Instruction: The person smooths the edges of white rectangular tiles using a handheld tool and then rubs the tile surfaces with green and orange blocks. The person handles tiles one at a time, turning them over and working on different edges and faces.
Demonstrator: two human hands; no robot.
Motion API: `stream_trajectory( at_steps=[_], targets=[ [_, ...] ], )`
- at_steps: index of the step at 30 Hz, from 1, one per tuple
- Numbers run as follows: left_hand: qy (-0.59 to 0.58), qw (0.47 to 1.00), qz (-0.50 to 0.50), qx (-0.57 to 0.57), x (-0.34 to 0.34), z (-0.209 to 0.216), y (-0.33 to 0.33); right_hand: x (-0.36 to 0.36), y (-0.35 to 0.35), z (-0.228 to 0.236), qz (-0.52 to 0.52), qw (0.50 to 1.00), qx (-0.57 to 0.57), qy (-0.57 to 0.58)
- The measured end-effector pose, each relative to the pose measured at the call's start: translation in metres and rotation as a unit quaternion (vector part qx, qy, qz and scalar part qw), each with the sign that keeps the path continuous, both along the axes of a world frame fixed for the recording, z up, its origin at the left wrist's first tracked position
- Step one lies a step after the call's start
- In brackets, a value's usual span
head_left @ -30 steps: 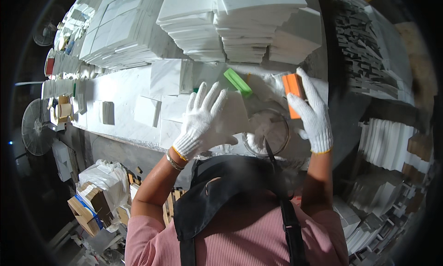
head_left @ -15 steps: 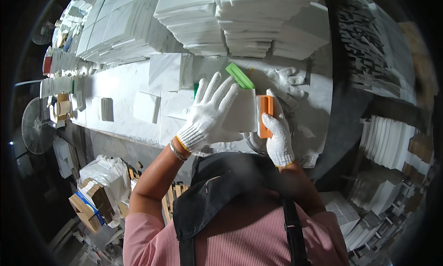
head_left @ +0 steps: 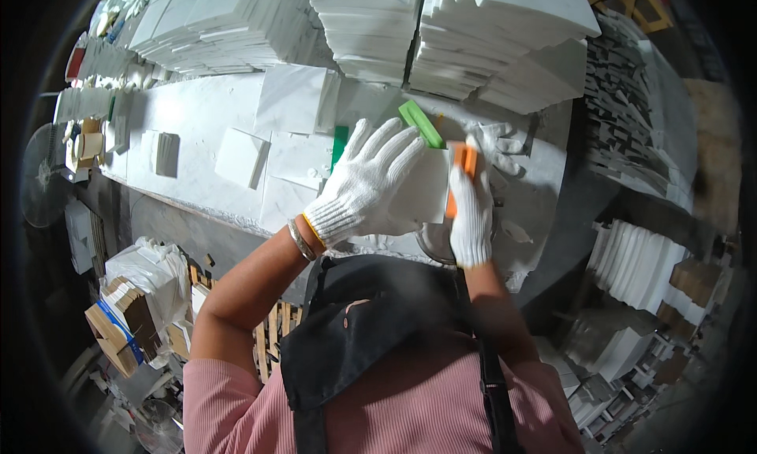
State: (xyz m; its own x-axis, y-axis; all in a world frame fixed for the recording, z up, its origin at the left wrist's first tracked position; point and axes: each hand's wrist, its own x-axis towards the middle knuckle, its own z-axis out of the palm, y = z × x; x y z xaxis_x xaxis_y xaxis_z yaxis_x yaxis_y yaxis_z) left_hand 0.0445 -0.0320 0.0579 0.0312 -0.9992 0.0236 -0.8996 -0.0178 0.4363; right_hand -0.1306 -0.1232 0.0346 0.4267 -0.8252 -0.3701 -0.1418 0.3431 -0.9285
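Both my hands wear white knit gloves. My left hand (head_left: 367,174) lies flat with fingers outstretched on a white marble tile (head_left: 428,187) on the bench. At the tile's right edge, my right hand (head_left: 471,221) grips an orange sanding block (head_left: 465,159), its fingers wrapped around the far side. A bright green block (head_left: 420,124) of similar shape rests just beyond the tile. Past my left fingertips shows a darker green piece (head_left: 340,143). An unworn white glove (head_left: 497,144) lies on the bench to the right of the green block.
Tall stacks of white marble tiles (head_left: 367,28) line the bench's far side. Loose tiles (head_left: 240,156) lie to the left on the pale worktop (head_left: 201,107). Cardboard cartons (head_left: 114,328) and a plastic-wrapped bundle (head_left: 150,273) stand below left. More stacked slabs (head_left: 639,257) stand at right.
My right hand has pushed the orange block farther away along the tile's edge, and its angle has changed. The left hand stays flat on the tile. The whole view has shifted slightly.
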Motion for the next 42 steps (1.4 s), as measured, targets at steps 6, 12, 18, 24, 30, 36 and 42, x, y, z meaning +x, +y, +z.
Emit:
stream_trajectory(
  at_steps=[6, 12, 18, 24, 30, 36, 42],
  targets=[
    [-0.002, 1.000, 0.001, -0.014, 0.000, 0.003, -0.003, -0.011, 0.007, 0.012, 0.017, 1.000, -0.018, -0.003],
    [-0.028, 1.000, -0.012, -0.005, -0.003, 0.002, -0.007, 0.001, -0.018, -0.017, 0.042, 0.999, -0.016, 0.026],
    [-0.029, 0.999, -0.016, -0.009, -0.001, -0.001, -0.006, -0.028, 0.022, 0.012, 0.048, 0.990, -0.112, -0.073],
    [-0.035, 0.998, -0.017, -0.042, 0.000, -0.001, -0.005, -0.002, -0.010, -0.012, 0.020, 1.000, 0.020, -0.002],
    [0.003, 1.000, -0.009, -0.001, 0.000, -0.001, -0.005, -0.020, 0.018, 0.013, 0.008, 0.990, -0.135, -0.029],
    [0.001, 0.999, -0.014, -0.028, 0.003, -0.004, -0.001, -0.006, -0.005, -0.009, -0.008, 0.999, 0.040, 0.018],
    [-0.024, 0.999, -0.009, -0.030, 0.002, -0.008, -0.001, -0.010, 0.007, 0.004, 0.009, 0.999, -0.040, 0.019]
  ],
)
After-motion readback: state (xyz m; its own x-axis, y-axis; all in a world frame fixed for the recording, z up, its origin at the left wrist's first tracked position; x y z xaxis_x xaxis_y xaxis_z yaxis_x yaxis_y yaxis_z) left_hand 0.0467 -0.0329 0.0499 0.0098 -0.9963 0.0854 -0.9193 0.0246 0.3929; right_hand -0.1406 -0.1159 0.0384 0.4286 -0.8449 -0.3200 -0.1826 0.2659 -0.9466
